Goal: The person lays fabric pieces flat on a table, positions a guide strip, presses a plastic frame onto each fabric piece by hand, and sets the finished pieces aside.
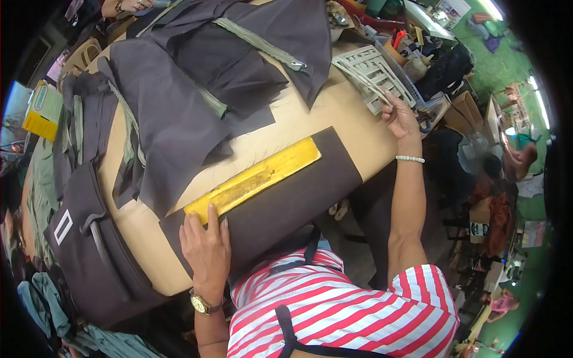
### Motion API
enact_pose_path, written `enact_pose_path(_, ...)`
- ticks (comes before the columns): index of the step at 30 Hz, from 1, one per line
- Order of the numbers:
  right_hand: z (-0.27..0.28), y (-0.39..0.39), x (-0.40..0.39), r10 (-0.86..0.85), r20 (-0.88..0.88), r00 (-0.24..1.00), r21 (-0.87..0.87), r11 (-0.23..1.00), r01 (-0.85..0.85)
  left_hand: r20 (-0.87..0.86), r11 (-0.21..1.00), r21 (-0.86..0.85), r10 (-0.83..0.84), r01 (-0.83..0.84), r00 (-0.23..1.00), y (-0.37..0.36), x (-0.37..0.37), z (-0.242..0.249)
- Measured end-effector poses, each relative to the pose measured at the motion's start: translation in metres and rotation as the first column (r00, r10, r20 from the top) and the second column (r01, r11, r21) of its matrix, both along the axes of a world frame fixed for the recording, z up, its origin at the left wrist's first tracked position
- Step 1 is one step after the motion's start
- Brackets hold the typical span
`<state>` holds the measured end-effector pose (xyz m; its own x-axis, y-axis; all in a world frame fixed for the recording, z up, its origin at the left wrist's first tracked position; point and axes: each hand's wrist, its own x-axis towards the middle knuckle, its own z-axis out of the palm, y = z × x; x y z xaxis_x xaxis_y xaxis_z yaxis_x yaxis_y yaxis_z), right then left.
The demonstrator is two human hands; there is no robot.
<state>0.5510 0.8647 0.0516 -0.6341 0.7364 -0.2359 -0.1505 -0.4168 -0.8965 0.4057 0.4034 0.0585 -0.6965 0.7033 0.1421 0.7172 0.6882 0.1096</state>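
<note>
My left hand [206, 246], with a watch at the wrist, lies with fingers stretched out and tips at the near left end of a long yellow bar [256, 177]. Worn patches mark the middle of the bar, which rests on a dark fabric panel [274, 206] along the table's front edge. Out to the right, my right hand [400, 117] is closed on the near corner of a cream slotted template [358, 74]. It is tilted up from another pale slotted sheet [391, 74] close beneath. A beaded bracelet circles that wrist.
Dark fabric pieces [173, 113] with olive zippers [256, 43] spread over the tan tabletop [304, 122]. A dark bag piece [101, 250] with a grey strap hangs at the left corner. Another person's hand [138, 5] shows at the top. Red-handled scissors [398, 40] stand back right.
</note>
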Motion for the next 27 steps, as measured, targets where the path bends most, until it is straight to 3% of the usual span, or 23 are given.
enact_pose_path(2,-0.005,-0.006,-0.002,-0.021,0.069,0.997,0.126,0.992,0.012,-0.015,1.0,0.003,-0.011,0.011,1.0,0.0,0.0,0.0)
enact_pose_path(3,-0.005,-0.011,-0.005,-0.13,0.256,0.958,0.407,0.913,0.015,-0.009,1.0,-0.002,-0.009,0.009,1.0,0.001,-0.001,0.0)
enact_pose_path(5,-0.002,-0.022,-0.013,-0.458,0.458,0.762,0.819,0.551,-0.161,0.003,1.0,-0.013,-0.006,0.006,1.0,0.001,-0.002,0.002)
enact_pose_path(7,0.005,-0.028,-0.017,-0.678,0.322,0.661,0.94,0.145,-0.309,-0.047,1.0,0.009,-0.027,0.027,0.999,0.001,-0.003,0.002)
enact_pose_path(8,0.007,-0.031,-0.018,-0.757,0.217,0.617,0.916,-0.061,-0.397,-0.07,0.999,0.018,-0.038,0.039,0.997,0.001,-0.003,0.002)
enact_pose_path(11,0.011,-0.027,-0.035,-0.623,0.282,0.73,0.947,0.058,-0.316,-0.084,0.999,0.017,-0.04,0.042,0.996,0.001,-0.002,0.001)
enact_pose_path(15,0.007,-0.037,-0.062,-0.686,0.419,0.595,0.846,0.056,-0.53,-0.014,1.0,0.028,0.003,-0.002,1.0,0.001,-0.001,-0.002)
enact_pose_path(21,0.014,-0.023,-0.07,-0.551,0.549,0.628,0.836,0.354,-0.42,-0.096,0.998,0.06,-0.01,0.016,0.995,0.0,-0.001,-0.004)
enact_pose_path(24,0.008,0.004,-0.065,-0.195,0.545,0.816,0.713,0.62,-0.328,-0.084,0.998,0.056,-0.007,0.012,0.996,0.001,-0.001,-0.002)
enact_pose_path(27,0.029,0.001,-0.057,-0.004,0.579,0.815,0.544,0.746,-0.384,-0.086,0.998,0.063,-0.004,0.009,0.996,0.0,-0.001,-0.002)
